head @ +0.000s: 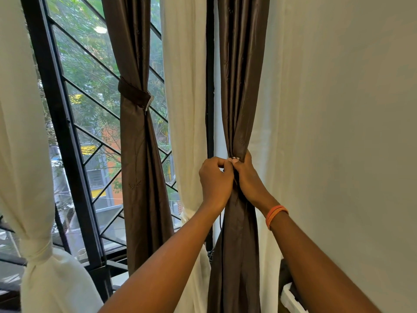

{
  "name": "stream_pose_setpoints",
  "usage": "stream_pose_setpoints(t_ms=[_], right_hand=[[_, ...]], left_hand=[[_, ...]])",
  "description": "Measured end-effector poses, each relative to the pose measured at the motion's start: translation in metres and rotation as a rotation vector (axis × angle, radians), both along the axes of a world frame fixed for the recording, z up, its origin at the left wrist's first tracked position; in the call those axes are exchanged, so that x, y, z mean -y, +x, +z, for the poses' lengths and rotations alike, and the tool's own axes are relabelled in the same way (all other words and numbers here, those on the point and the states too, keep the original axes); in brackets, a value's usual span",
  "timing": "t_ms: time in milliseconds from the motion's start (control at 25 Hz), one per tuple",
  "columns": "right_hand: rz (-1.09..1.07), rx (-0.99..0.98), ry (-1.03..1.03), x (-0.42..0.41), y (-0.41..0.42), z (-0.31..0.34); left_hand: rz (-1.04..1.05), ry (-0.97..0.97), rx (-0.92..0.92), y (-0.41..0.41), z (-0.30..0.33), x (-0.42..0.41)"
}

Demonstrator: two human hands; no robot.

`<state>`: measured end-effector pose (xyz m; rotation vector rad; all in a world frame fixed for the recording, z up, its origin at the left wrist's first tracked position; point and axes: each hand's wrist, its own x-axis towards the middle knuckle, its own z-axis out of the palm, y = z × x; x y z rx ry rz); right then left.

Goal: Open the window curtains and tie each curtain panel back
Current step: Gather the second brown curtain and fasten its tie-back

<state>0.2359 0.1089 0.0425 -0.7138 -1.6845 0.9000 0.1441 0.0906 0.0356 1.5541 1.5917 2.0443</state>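
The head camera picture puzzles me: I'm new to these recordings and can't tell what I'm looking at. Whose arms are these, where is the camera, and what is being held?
There is no machine here. The camera is worn on a person's head and looks forward and down, so the two arms reaching in from the bottom are that person's own. The left hand and the right hand, with orange bands at its wrist, both grip the right brown curtain, gathered into a bunch beside the wall. What the fingertips pinch is too small to tell. Another brown curtain already hangs bound by a brown tieback in front of the barred window. A cream curtain at far left is knotted low down.
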Motion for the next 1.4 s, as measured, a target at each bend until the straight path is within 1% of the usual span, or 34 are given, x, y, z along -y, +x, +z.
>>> stream_pose_setpoints(t_ms=[80,160,200,240,360,440,480,560,640,760,800,880,920,1000,1040,1080,1120,1160,1240,1280,1360,1400], right_hand=[[-0.088,0.031,0.066,-0.001,0.000,-0.005],[-0.144,0.030,0.121,-0.003,0.000,-0.009],[-0.168,0.027,0.140,-0.004,-0.001,-0.010],[-0.185,0.028,0.154,-0.004,-0.002,-0.010],[-0.182,0.048,0.148,-0.007,-0.007,-0.011],[-0.151,0.050,0.094,-0.010,-0.010,-0.012],[-0.152,0.037,0.053,-0.013,-0.011,-0.009],[-0.154,-0.041,-0.003,-0.016,-0.015,0.003],[-0.141,-0.110,0.058,-0.018,-0.022,0.019],[-0.141,-0.016,0.168,-0.018,-0.040,0.037],[-0.138,0.019,0.190,-0.021,-0.045,0.039],[-0.127,0.067,0.202,-0.030,-0.047,0.040],[-0.125,0.073,0.193,-0.034,-0.046,0.041],[-0.132,0.047,0.163,-0.041,-0.038,0.044],[-0.122,0.022,0.146,-0.042,-0.031,0.047],[-0.100,-0.016,0.147,-0.044,-0.023,0.049],[-0.087,-0.044,0.160,-0.046,-0.014,0.053],[-0.102,-0.047,0.179,-0.049,-0.004,0.056],[-0.219,-0.033,0.210,-0.058,0.018,0.063],[-0.330,-0.025,0.256,-0.068,0.032,0.065],[-0.579,-0.026,0.363,-0.095,0.061,0.064],[-0.686,-0.046,0.360,-0.108,0.076,0.061]], left_hand=[[0.004,0.003,-0.005,0.001,0.001,0.002],[0.017,0.001,-0.048,0.003,0.000,0.002],[-0.007,-0.019,-0.055,0.004,-0.001,0.002],[-0.065,-0.061,-0.031,0.004,-0.002,0.000],[-0.347,-0.214,0.127,-0.003,0.003,-0.003],[-0.459,-0.198,0.218,-0.013,0.007,-0.005],[-0.461,-0.180,0.236,-0.018,0.010,-0.007],[-0.390,-0.169,0.183,-0.024,0.016,-0.010],[-0.336,-0.178,0.093,-0.026,0.018,-0.012],[-0.258,-0.175,-0.016,-0.034,0.020,-0.011],[-0.232,-0.164,-0.024,-0.038,0.021,-0.012],[-0.240,-0.097,-0.011,-0.042,0.027,-0.011],[-0.213,-0.037,-0.038,-0.042,0.032,-0.013],[-0.030,0.077,-0.168,-0.032,0.043,-0.016],[0.075,0.163,-0.230,-0.022,0.051,-0.015],[0.129,0.266,-0.292,-0.011,0.056,-0.016],[0.105,0.359,-0.348,0.002,0.061,-0.019],[0.013,0.399,-0.367,0.014,0.064,-0.023],[-0.173,0.320,-0.330,0.033,0.065,-0.039],[-0.202,0.252,-0.298,0.043,0.063,-0.050],[-0.188,0.097,-0.250,0.062,0.056,-0.078],[-0.190,0.004,-0.225,0.071,0.051,-0.095]])
